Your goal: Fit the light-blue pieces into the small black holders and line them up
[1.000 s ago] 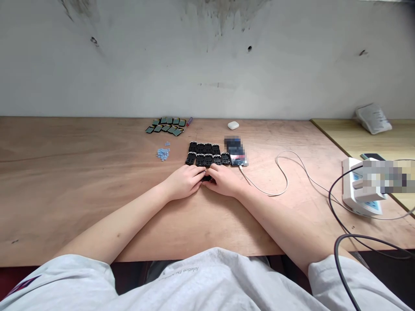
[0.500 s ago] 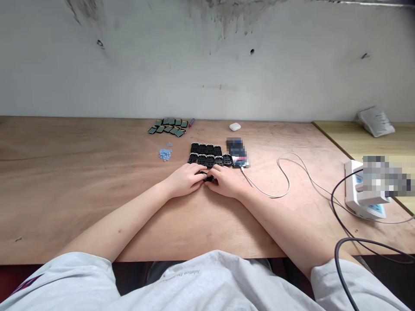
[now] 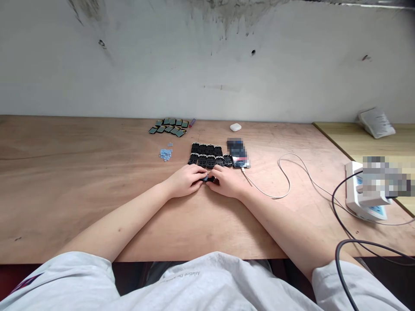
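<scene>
My left hand [image 3: 184, 181] and my right hand [image 3: 226, 182] meet at the middle of the table, their fingers closed on a small black plastic casing [image 3: 211, 178] between them. A bluish-grey patch shows on it beside my left fingertips; the fingers cover most of the piece. Just beyond my hands lie two rows of similar black casings [image 3: 210, 161]. Farther left is a little pile of light blue pieces [image 3: 165, 154], with one small piece [image 3: 170, 144] apart from it. At the back sit several dark-framed modules with grey-green faces [image 3: 169, 128].
A screwdriver [image 3: 192, 123] lies beside the modules. Right of the casings is a phone [image 3: 237, 153] on a white cable [image 3: 288, 181]. Behind it rests a white rounded case [image 3: 235, 127]. A power strip [image 3: 355, 194], black cable [image 3: 337, 255] and plastic bag [image 3: 376, 122] occupy the right side.
A bluish-grey patch now shows on the casing by my left fingertips, where it looked black before. My hands have hardly moved; the whole view has shifted very slightly.
</scene>
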Tool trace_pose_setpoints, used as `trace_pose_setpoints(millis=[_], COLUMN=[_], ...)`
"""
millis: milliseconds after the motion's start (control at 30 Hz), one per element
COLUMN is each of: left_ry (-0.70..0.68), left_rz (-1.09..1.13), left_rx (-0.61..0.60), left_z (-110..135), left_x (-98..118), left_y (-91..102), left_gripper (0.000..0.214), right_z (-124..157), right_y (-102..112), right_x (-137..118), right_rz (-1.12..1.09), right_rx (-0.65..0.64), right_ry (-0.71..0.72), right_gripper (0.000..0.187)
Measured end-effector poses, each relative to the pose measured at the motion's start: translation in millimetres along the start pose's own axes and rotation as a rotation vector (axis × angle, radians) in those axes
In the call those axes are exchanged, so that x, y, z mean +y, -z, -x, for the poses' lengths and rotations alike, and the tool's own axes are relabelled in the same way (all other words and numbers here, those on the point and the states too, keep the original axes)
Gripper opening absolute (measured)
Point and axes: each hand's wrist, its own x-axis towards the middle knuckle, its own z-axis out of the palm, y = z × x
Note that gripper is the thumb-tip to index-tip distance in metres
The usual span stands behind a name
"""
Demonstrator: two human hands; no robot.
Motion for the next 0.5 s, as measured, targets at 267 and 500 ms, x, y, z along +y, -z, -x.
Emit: trace_pose_setpoints(millis=[267,500], left_ry=[0.004,-0.030], left_rz=[-0.104,-0.034], left_rx=[-0.100,0.007], left_z=[-5.8,0.6], left_x=[4.6,-1.6], left_y=[5.8,-2.4], left_gripper=[0.025,0.020], right_z=[-0.7,1.0], right_y=[2.5,-0.4], right_x=[-2.3,-0.3], right_rz=[0.004,-0.075], right_rx=[-0.006,0.048], right_ry=[0.016,0.057], right_gripper=[0.014,0.010])
